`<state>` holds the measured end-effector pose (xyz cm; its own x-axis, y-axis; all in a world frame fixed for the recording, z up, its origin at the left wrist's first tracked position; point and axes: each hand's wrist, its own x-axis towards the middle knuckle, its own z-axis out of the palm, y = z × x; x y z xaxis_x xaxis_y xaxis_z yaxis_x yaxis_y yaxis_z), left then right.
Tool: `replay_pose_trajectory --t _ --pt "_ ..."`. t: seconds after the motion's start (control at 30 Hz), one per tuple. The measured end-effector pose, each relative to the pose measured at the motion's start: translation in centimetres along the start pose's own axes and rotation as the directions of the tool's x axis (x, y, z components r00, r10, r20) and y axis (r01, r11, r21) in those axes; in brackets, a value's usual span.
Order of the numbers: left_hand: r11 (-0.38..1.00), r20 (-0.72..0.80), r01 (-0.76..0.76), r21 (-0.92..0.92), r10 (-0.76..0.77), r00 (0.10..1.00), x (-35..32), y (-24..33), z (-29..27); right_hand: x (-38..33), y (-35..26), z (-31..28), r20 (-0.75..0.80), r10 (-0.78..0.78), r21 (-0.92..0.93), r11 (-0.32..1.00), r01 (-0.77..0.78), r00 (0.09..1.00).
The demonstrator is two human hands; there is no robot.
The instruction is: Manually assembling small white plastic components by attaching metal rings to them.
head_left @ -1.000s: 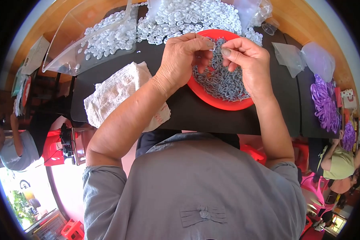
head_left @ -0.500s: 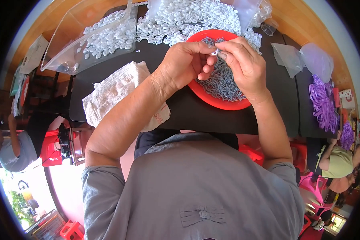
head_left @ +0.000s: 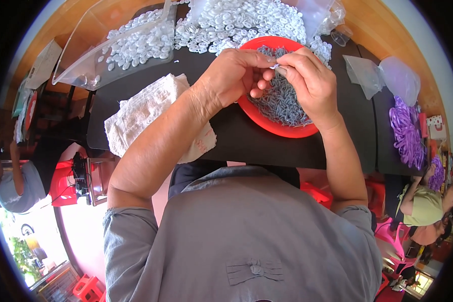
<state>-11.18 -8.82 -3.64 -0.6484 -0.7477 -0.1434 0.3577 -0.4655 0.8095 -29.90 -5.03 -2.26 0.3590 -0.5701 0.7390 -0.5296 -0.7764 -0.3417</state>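
My left hand and my right hand meet fingertip to fingertip over a red bowl heaped with small grey pieces. Between the pinched fingers of both hands sits one small white part, too small to make out closely. The bowl stands on a black table. Behind it lies a wide heap of small white ring-shaped parts.
A clear plastic tray with more white parts lies at the back left. A folded white towel rests at the table's left front. Clear bags and purple strips lie to the right. Other people sit at the far left and far right.
Both hands have drawn closer together and shifted toward the bowl's far rim, fingertips now pinched on the same small part.
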Motion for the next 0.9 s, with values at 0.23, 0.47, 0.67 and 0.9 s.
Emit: replay_pose_trajectory --t 0.23,0.47,0.67,0.9 --pt "0.998 0.004 -0.01 0.054 0.009 1.0 -0.1 -0.2 0.0 -0.1 0.4 -0.3 0.051 0.146 0.115 0.982 -0.151 0.988" --pt "0.991 -0.141 -0.124 0.052 0.13 0.981 0.1 -0.6 0.5 0.0 0.3 -0.5 0.084 0.302 0.198 0.929 -0.313 0.95" --pt "0.985 -0.163 -0.163 0.055 0.17 0.972 0.0 -0.7 0.8 -0.1 0.3 -0.7 0.141 0.418 0.281 0.852 -0.441 0.897" --pt "0.975 -0.232 -0.191 0.117 0.214 0.949 -0.2 -0.8 1.5 -0.1 -0.3 -0.4 0.112 0.435 0.263 0.854 -0.449 0.893"
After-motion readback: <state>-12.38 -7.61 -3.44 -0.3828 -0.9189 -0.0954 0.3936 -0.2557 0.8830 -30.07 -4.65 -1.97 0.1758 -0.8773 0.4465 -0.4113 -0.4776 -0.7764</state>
